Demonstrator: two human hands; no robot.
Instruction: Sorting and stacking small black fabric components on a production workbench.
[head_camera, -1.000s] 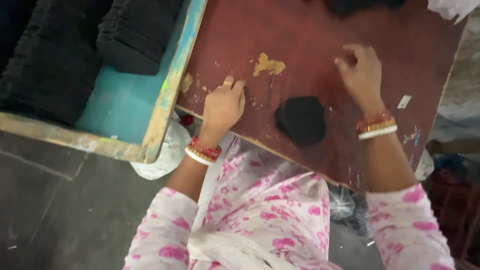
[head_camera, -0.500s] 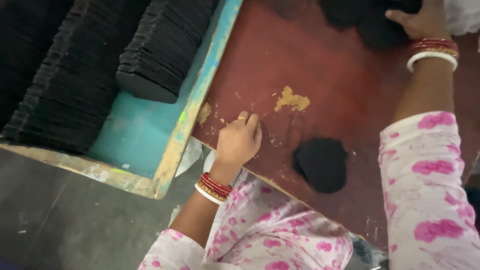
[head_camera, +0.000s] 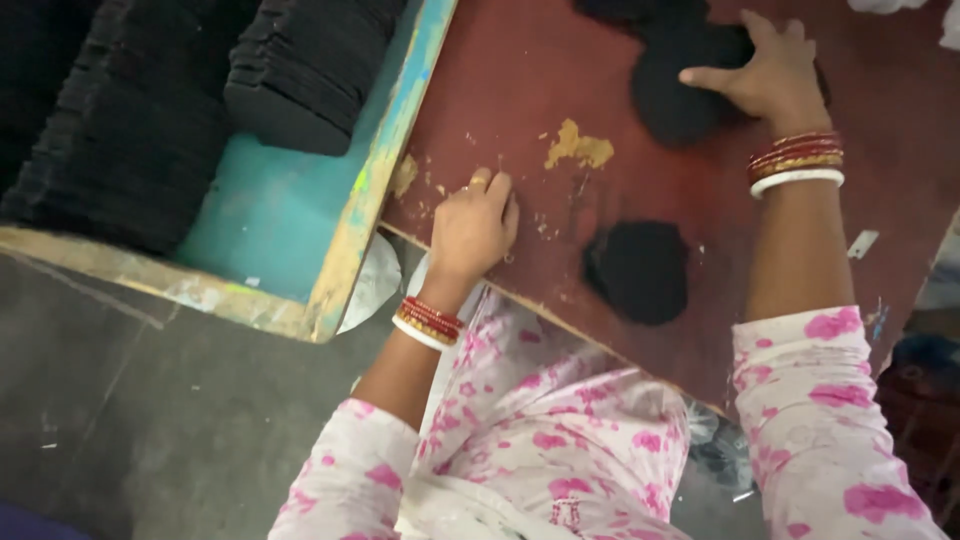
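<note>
Right hand (head_camera: 775, 75) spread flat on fuzzy black pad (head_camera: 685, 85); left hand (head_camera: 475, 225) curled, empty (scuffed red board (head_camera: 520, 90))

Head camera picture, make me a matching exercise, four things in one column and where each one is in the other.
1. left hand
2. right hand
3. small black pad
4. black stacks

a. in the teal tray
b. lying alone between the arms
c. fist on the near edge of the red board
d. spread on the far black piece

Pairs: 1-c, 2-d, 3-b, 4-a
</note>
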